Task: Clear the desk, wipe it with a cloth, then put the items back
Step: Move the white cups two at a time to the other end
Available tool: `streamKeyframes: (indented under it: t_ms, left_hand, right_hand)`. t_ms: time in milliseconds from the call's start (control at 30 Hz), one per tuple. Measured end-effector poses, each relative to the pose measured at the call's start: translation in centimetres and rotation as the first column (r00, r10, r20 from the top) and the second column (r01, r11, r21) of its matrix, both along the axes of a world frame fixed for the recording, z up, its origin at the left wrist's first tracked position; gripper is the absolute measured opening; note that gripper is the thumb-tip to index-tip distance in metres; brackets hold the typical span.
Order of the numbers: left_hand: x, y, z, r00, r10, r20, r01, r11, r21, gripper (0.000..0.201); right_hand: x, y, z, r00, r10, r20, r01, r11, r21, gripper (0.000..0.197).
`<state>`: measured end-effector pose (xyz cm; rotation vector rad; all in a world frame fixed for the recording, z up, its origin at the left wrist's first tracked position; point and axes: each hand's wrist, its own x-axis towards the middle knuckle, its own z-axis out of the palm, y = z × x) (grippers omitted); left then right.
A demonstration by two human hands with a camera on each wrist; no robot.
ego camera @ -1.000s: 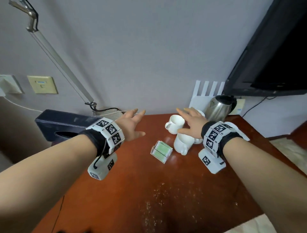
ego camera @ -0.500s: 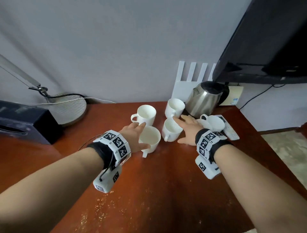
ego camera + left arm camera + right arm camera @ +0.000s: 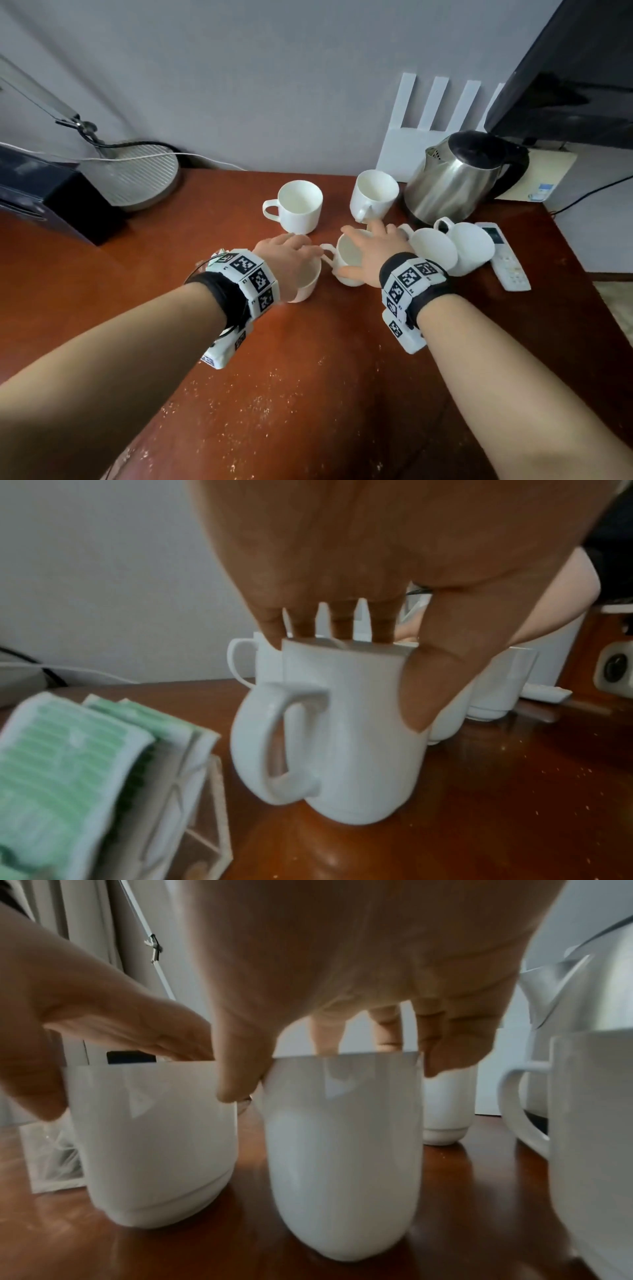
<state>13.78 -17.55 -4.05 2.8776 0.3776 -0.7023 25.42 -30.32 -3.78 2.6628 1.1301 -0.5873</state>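
Observation:
Several white mugs stand on the brown desk [image 3: 308, 394]. My left hand [image 3: 291, 253] grips the near left mug [image 3: 306, 284] from above. In the left wrist view its fingers [image 3: 308, 620] reach inside the rim and the thumb lies down the outside of the mug [image 3: 359, 737]. My right hand [image 3: 373, 250] spans the top of the near middle mug [image 3: 346, 257]. In the right wrist view the thumb [image 3: 240, 1074] presses the mug's [image 3: 342, 1150] left side and the fingers hook over the far rim. Both mugs rest on the desk.
Two more mugs [image 3: 301, 205] [image 3: 375, 195] stand behind, two [image 3: 433, 250] [image 3: 474, 246] to the right. A steel kettle [image 3: 459, 178], white remote [image 3: 507, 263], router [image 3: 438, 120] and TV [image 3: 565, 68] are back right. Lamp base [image 3: 137, 174] and black box [image 3: 41, 198] are left; a sachet holder [image 3: 68, 777] is by my left wrist.
The head view has swung right and closer. Both hands have come down from above the mugs onto their rims, and their fingers have closed round them.

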Motion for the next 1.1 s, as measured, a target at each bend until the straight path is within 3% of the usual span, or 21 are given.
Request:
streamKeyframes:
  t_ms: [133,233,333,400,500,633,933,1100]
  left_hand:
    - [-1.2,-0.1,0.1,0.988,-0.151,-0.027,0.151,0.989,-0.009,0.075]
    - [-2.2,-0.6,0.3,1.000,0.017,0.026,-0.015,0.997,-0.074,0.065]
    - [-2.5,-1.3,0.2,0.980,0.186,0.074,-0.186,0.983,0.002,0.078]
    - [-2.3,-1.6,0.1,0.969,0.244,0.048,-0.246,0.968,0.044,0.080]
    - [-2.0,-1.8,0.4,0.947,0.319,-0.023,-0.320,0.947,-0.024,0.073]
    - [-1.8,-2.3,0.1,0.955,0.293,-0.035,-0.295,0.953,-0.066,0.075]
    - [-1.4,-3.0,-0.5,0.978,0.205,0.038,-0.203,0.978,-0.047,0.066]
    - [-2.4,-3.3,-0.4,0.981,0.159,0.109,-0.169,0.982,0.089,0.077]
  right_hand:
    - [-0.8,-0.7,-0.3,0.985,-0.165,-0.050,0.167,0.986,0.025,0.087]
    - [-0.7,-1.5,-0.1,0.979,-0.188,-0.073,0.194,0.978,0.083,0.081]
    - [-0.9,-1.9,-0.2,0.980,-0.134,-0.147,0.159,0.973,0.169,0.086]
    - [-1.3,-1.8,-0.4,0.975,-0.100,-0.197,0.137,0.973,0.185,0.088]
    - [-2.0,-2.1,-1.3,0.971,-0.092,-0.221,0.139,0.969,0.206,0.081]
    - [-2.6,-2.5,-2.1,0.967,-0.134,-0.216,0.190,0.945,0.265,0.078]
    - [-2.4,-2.4,-2.2,0.972,-0.144,-0.184,0.186,0.954,0.235,0.074]
    - [-1.9,-2.9,-1.6,0.975,-0.084,-0.207,0.126,0.972,0.199,0.081]
